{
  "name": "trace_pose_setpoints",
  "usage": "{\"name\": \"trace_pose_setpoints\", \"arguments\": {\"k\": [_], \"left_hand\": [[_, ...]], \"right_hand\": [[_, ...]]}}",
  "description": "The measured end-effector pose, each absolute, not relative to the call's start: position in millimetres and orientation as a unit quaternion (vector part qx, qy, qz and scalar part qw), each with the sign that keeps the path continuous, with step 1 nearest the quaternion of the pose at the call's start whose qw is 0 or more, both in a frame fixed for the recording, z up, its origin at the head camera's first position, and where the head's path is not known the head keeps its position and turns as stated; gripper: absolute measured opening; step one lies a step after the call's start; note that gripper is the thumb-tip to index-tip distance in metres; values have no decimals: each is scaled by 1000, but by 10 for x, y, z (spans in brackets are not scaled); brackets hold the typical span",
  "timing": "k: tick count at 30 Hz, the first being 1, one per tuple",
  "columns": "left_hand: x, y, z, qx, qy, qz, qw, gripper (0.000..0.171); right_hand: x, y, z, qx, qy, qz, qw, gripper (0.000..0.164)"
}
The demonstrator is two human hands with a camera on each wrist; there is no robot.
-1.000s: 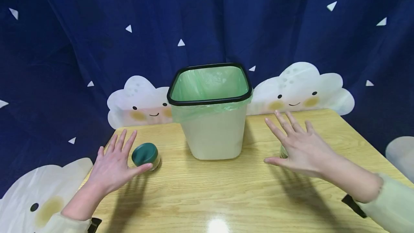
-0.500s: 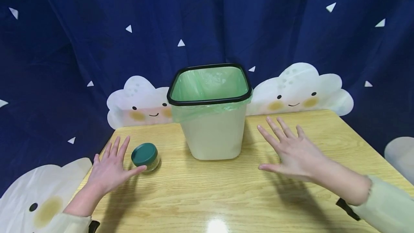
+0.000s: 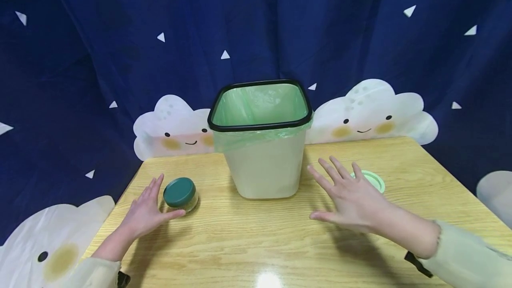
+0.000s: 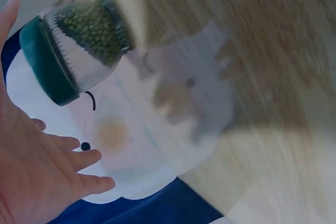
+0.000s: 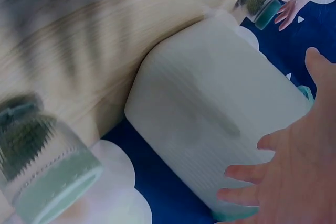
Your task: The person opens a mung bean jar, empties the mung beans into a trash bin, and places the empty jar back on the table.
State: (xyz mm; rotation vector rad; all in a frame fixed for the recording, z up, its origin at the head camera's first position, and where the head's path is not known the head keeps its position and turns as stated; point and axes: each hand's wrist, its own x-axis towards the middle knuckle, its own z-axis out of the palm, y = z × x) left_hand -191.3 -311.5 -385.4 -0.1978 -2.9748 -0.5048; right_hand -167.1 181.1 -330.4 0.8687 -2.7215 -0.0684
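My left hand point(image 3: 144, 214) is held with thumb and fingers apart just left of a glass jar point(image 3: 180, 192) with a dark green lid. In the left wrist view that jar stands upright on the table, part filled with small green beans point(image 4: 92, 30). My right hand point(image 3: 356, 201) hovers over the table with its fingers spread, nothing in its grasp. Partly hidden behind it in the head view is a second jar, its pale green lid point(image 3: 375, 181) showing. The right wrist view shows this jar point(image 5: 37, 156) also holding something dark green.
A white trash bin point(image 3: 266, 168) with a black rim and green liner bag stands at the middle back, between the two jars. The wooden table point(image 3: 248, 239) ends at a dark blue curtain point(image 3: 256, 21) printed with clouds and triangles.
The left hand first drew left, then came back toward the dark-lidded jar, its fingers closer together. The right hand moved left and nearer the person, uncovering the pale green lid.
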Motion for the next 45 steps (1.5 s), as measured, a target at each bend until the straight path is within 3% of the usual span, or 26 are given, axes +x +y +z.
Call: {"name": "trace_pose_setpoints", "arguments": {"k": [10, 18, 33, 45], "left_hand": [[-2016, -3102, -3974, -56, -935, -351, -7, 123], [-2090, -3120, -4057, -74, -879, -471, -15, 111], [-2185, -3153, -4237, -38, -871, -489, -4, 106], [-2240, -3152, -4237, -38, -876, -479, -30, 99]], "right_hand": [[-1683, 1698, -3418, 327, -932, -18, 158, 93], [-1711, 1589, -3482, 350, -917, -18, 188, 87], [-1760, 1410, -3604, 371, -915, -14, 159, 85], [-1799, 1215, -3569, 391, -907, -3, 157, 87]]}}
